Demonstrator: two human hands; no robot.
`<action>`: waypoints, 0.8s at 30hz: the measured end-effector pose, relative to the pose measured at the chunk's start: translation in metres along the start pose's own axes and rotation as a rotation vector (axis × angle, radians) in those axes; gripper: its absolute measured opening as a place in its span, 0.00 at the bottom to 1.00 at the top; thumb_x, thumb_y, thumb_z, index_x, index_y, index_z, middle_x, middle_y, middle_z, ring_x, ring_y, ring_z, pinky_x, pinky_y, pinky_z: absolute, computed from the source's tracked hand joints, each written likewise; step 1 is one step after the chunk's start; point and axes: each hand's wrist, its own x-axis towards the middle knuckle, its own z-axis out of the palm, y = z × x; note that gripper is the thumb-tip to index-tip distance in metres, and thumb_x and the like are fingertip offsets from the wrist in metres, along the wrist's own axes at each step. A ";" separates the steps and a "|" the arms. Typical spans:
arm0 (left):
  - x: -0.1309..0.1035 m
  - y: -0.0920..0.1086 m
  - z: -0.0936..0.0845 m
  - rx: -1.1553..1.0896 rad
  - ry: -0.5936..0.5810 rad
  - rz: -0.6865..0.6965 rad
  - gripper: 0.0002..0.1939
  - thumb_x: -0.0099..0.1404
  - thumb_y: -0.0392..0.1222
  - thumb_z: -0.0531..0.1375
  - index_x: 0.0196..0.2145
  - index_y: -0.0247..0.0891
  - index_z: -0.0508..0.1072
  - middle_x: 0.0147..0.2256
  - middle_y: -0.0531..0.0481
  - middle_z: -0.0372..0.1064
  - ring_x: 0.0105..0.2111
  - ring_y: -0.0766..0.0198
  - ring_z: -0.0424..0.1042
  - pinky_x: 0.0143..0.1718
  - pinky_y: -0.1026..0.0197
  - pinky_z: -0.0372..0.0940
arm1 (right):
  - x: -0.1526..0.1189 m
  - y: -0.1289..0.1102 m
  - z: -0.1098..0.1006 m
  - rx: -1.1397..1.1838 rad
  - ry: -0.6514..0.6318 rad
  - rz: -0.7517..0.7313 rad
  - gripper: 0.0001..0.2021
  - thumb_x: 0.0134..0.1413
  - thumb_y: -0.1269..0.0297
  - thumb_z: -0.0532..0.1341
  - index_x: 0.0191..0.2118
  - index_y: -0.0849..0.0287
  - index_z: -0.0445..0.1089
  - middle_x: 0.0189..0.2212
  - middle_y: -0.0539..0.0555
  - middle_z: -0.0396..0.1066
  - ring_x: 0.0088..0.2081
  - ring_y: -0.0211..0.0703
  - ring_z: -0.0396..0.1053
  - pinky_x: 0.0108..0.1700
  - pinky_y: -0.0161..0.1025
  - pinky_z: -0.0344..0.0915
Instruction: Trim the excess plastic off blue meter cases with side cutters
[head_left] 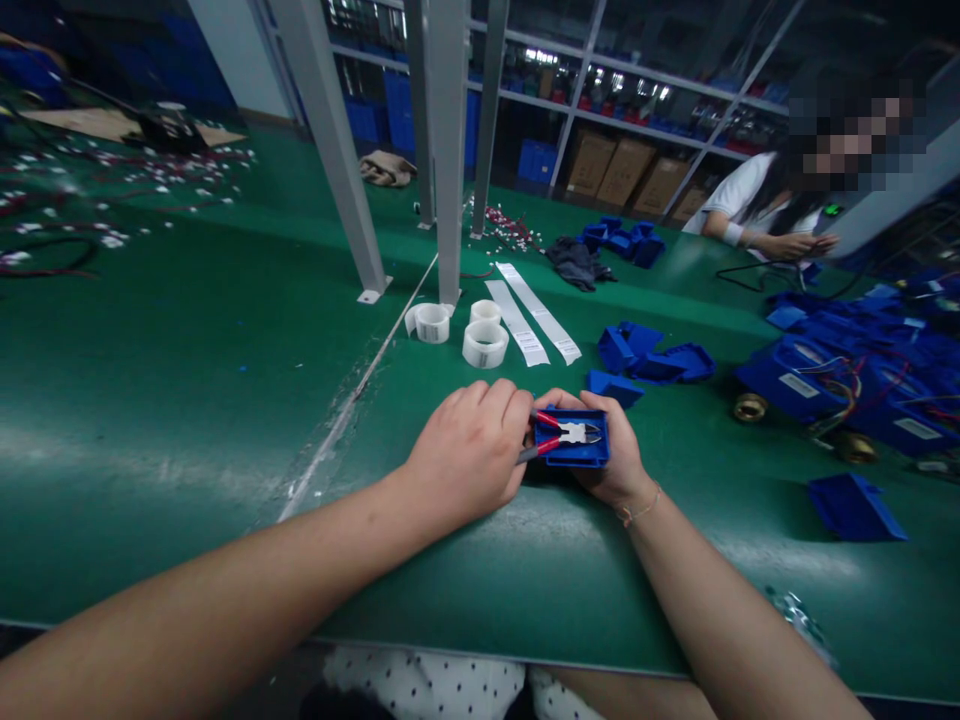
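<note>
My left hand (480,445) is closed round the handles of a pair of diagonal cutters (576,432) with red and grey grips. The cutters' jaws lie over the inside of a small blue plastic housing (574,460). My right hand (619,455) grips that housing from its right side, with the fingers partly hidden behind it. Both hands meet just above the green table (450,580), near its front edge. Just beyond the housing lies another blue plastic part (615,388).
Label rolls (485,343) and label strips (529,320) lie ahead, beside grey posts (448,160). Blue housings with wires and brass fittings (795,380) are heaped at right. A loose blue cover (857,507) lies nearer. A co-worker (757,210) sits across, holding a dark cable.
</note>
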 end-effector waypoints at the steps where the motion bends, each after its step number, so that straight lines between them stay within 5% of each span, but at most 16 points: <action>1: 0.000 0.000 0.000 0.002 0.003 0.001 0.16 0.66 0.43 0.55 0.49 0.33 0.68 0.42 0.44 0.63 0.40 0.51 0.62 0.40 0.48 0.63 | 0.000 0.000 0.001 0.005 0.005 0.003 0.23 0.61 0.50 0.51 0.40 0.63 0.76 0.34 0.58 0.74 0.36 0.43 0.72 0.44 0.37 0.68; 24: -0.001 0.001 0.002 -0.009 0.020 0.016 0.14 0.67 0.42 0.54 0.47 0.33 0.67 0.41 0.44 0.63 0.40 0.52 0.63 0.40 0.49 0.65 | 0.000 0.001 0.000 -0.010 0.036 0.018 0.21 0.59 0.50 0.52 0.40 0.62 0.74 0.36 0.57 0.73 0.36 0.44 0.71 0.46 0.41 0.67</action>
